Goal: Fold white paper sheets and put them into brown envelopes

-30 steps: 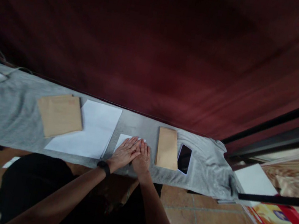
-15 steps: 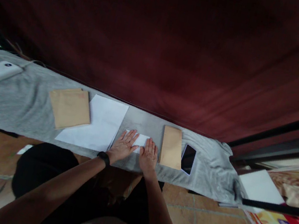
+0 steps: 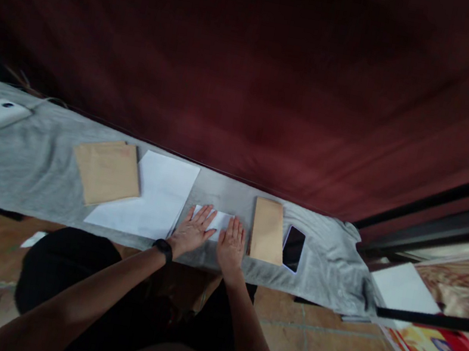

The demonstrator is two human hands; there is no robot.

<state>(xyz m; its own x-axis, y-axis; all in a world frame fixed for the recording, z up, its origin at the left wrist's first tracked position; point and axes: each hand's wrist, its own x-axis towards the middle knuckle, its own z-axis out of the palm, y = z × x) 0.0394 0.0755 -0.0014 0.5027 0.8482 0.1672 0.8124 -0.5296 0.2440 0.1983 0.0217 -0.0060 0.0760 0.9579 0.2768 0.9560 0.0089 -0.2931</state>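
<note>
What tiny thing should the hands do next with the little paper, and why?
Perhaps slide the right hand gently along the little white paper to smooth it: that hand lies flat at the right end, while the left hand, spread over the left end, seems able to steady it.

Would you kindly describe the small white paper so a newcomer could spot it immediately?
On the grey cloth, find the left hand and right hand. The white paper lies between and partly beneath them, far smaller than the white sheets to its left.
</note>
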